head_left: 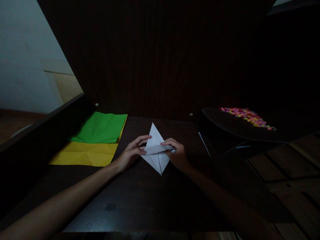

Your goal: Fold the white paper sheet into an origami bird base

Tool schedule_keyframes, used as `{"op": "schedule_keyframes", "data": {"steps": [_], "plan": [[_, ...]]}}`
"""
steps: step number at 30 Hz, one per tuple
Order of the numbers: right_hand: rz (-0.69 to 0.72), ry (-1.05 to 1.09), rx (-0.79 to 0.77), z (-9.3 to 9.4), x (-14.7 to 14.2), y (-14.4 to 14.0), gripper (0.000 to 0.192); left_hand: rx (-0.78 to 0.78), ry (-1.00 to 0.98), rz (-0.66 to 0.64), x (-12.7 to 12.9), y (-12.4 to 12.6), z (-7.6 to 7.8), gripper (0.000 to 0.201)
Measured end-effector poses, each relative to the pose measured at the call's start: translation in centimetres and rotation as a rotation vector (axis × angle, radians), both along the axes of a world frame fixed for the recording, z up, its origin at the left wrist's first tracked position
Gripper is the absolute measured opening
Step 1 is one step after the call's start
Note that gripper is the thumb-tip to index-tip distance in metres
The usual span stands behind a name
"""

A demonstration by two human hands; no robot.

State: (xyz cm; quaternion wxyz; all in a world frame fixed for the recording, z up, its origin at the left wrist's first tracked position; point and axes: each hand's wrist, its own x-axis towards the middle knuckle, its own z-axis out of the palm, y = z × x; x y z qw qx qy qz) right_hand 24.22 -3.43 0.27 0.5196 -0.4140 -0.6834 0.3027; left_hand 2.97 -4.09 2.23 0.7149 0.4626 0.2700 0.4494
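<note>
Both hands on a folded white paper [157, 151], kite/diamond-shaped w/ points fwd and back, lying flat on the dark tabletop [140, 200] right between them. Left hand [131, 154]: fingers stretched out, tips resting on the paper's left edge, index reaching toward the upper point, palm on the tabletop. Right hand [176, 154]: fingers curled over the paper's right side, thumb and index seem to pinch a flap that's folded across the middle; light is dim so exact grip hard to tell. Neither hand is clenched.

Well off to the left of the left hand, a green sheet [101, 127] lies on top of a yellow sheet [83, 154], both flat, creased, overlapping; the yellow one shows nearer the person and along the green's right edge. To the right of the right hand and further fwd, a dark raised shelf/tray [225, 125] w/ a scatter of small multicolour bits [246, 116] on it, too small to ID. Dark wooden panel [160, 60] stands behind the hands.
</note>
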Motion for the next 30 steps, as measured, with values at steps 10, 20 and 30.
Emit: {"op": "schedule_keyframes", "data": {"steps": [10,20,30], "plan": [[-0.031,0.063,-0.124,0.1,-0.2,-0.1,0.007,0.030,0.041,-0.067,-0.5,0.1,-0.1,0.053],[0.035,0.067,-0.143,-0.2,0.0,-0.3,0.019,0.063,0.036,-0.108,-0.3,-0.3,0.0,0.060],[-0.077,-0.029,0.066,1.1,0.4,-0.7,0.011,0.124,0.085,-0.135,0.0,-1.0,0.2,0.061]]}}
